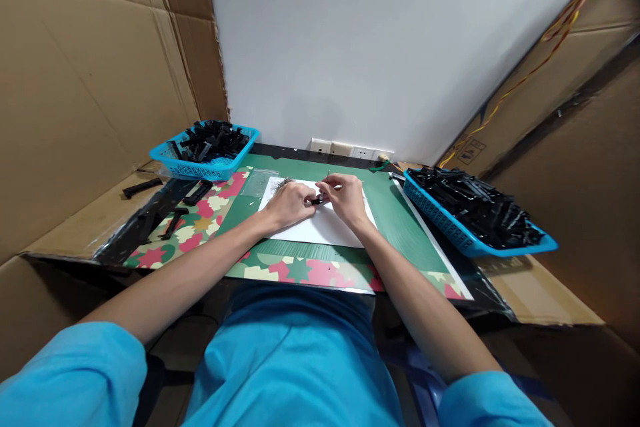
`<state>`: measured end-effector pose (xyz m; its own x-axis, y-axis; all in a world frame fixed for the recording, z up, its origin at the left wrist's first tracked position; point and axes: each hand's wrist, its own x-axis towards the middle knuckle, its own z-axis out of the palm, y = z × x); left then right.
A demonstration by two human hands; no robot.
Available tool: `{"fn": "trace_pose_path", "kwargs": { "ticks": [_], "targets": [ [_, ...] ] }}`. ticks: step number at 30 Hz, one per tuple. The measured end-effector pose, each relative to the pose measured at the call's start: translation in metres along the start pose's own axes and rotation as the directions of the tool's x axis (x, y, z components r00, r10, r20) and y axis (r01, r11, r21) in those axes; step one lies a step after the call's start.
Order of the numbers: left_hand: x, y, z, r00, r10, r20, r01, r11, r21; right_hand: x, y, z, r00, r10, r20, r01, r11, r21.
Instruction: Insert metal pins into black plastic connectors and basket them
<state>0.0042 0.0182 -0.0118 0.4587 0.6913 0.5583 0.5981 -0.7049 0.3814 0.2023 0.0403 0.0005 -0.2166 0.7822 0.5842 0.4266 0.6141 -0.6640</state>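
Note:
Over a white sheet of paper (315,232), my two hands meet at a small black plastic part (317,200). My left hand (291,205) is closed with its fingertips gripping that part, most of which the fingers hide. My right hand (347,197) is closed in a pinch beside it, on a thin pin-like piece (328,174) that points upward; its exact kind is too small to tell. Just beyond my left hand lies a heap of tiny metal bits (285,183) on the paper.
A blue basket (200,170) of black plastic parts stands at the back left, another blue basket (445,223) of them at the right. Several loose black parts (198,192) lie on the left. A clear plastic bag (257,181) rests on the green mat (400,240). Cardboard walls flank the table.

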Motion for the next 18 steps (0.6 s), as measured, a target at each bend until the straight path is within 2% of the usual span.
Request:
{"fn": "trace_pose_path", "kwargs": {
  "ticks": [10, 18],
  "targets": [
    [0.0004, -0.0047, -0.0005, 0.999, 0.028, 0.047, -0.028, 1.000, 0.006, -0.0031, -0.0087, -0.0003, 1.000, -0.013, -0.001, 0.013, 0.990, -0.138],
    [0.0020, -0.0048, 0.0025, 0.999, -0.038, -0.025, 0.036, 0.997, -0.070, -0.0046, -0.0062, 0.0059, 0.999, -0.026, -0.040, 0.020, 0.989, -0.143]
  ]
}}
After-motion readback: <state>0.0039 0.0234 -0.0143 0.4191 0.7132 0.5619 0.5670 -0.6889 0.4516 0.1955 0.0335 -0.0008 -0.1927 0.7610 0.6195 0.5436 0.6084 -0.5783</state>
